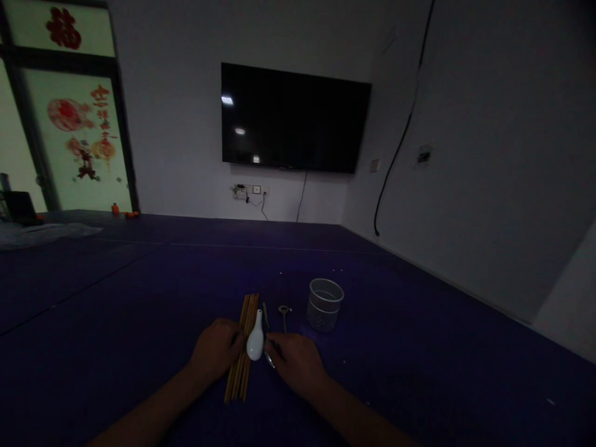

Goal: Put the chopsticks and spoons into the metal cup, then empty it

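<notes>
Dim room, purple surface (139, 323). White spoon (255, 346), handle pointing away, lies between left hand (216, 349) at chopsticks (239, 375) and right hand (298, 363) at metal spoon (269, 359); can't tell either grip.

Reaches forward with the left forearm (151, 403), slanting in from behind and to the left of its fingers (228, 325), and with the right forearm (363, 415), slanting in from behind and to the right. Holds the left hand (215, 349) low, back uppermost, with the fingers rounded inward toward the opposite fingertips. Turns the right hand (300, 362) inward too, with the index finger (279, 338) and thumb (279, 360) directed leftward, close together. Sets both sets of fingertips near each other, yet apart. Shows too dimly at the fingertips to judge the exact grip.
</notes>
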Demonstrator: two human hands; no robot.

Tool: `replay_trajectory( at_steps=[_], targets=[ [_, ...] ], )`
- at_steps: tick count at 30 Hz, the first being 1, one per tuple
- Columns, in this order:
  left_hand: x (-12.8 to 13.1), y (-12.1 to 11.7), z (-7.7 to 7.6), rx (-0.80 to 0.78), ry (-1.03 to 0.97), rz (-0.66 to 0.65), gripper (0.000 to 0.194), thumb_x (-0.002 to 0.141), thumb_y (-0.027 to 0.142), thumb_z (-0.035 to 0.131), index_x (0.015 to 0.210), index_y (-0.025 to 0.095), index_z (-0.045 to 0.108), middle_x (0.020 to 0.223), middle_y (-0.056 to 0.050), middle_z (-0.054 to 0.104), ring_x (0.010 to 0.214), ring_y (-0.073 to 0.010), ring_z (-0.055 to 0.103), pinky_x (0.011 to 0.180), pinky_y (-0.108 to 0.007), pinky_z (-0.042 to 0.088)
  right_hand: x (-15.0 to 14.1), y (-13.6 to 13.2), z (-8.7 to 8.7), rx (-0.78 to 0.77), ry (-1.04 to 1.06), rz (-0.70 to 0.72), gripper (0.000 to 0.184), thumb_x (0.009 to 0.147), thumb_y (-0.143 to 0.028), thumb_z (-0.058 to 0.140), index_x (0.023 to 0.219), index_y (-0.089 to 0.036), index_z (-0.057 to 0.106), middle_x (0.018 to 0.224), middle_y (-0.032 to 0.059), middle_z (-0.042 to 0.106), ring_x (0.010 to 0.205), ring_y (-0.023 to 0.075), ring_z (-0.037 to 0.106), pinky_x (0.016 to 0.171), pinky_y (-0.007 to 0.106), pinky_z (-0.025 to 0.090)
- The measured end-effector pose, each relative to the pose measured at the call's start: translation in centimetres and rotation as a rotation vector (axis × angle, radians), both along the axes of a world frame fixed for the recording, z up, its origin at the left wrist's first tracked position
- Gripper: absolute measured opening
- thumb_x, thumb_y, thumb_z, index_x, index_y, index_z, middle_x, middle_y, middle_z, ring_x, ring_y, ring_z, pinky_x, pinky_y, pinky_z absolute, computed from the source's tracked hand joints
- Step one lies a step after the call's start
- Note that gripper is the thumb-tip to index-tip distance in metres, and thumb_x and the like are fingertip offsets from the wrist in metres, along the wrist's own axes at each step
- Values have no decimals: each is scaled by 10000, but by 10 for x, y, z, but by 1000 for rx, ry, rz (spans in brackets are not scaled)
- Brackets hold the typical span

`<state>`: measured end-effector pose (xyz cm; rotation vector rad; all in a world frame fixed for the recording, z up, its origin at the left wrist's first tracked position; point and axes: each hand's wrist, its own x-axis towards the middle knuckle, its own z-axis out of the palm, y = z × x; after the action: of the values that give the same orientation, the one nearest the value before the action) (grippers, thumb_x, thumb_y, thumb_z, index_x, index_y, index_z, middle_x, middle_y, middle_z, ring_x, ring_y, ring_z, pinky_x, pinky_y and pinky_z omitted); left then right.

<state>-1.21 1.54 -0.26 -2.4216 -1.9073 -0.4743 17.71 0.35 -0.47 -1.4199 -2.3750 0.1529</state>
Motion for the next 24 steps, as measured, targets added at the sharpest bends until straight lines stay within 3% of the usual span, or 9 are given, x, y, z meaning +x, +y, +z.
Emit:
replay_trajectory(
  at_steps=[24],
  targets=[
    [0, -1, 4, -8, 5, -2, 315, 860, 281, 328, 734, 164, 592, 819, -83, 652, 811, -199, 591, 704, -291, 408, -2, -1, 3, -26, -25, -15, 271, 894, -316, 376, 911, -235, 634, 878, 20, 698, 817, 156, 633, 622, 230, 336]
  ],
)
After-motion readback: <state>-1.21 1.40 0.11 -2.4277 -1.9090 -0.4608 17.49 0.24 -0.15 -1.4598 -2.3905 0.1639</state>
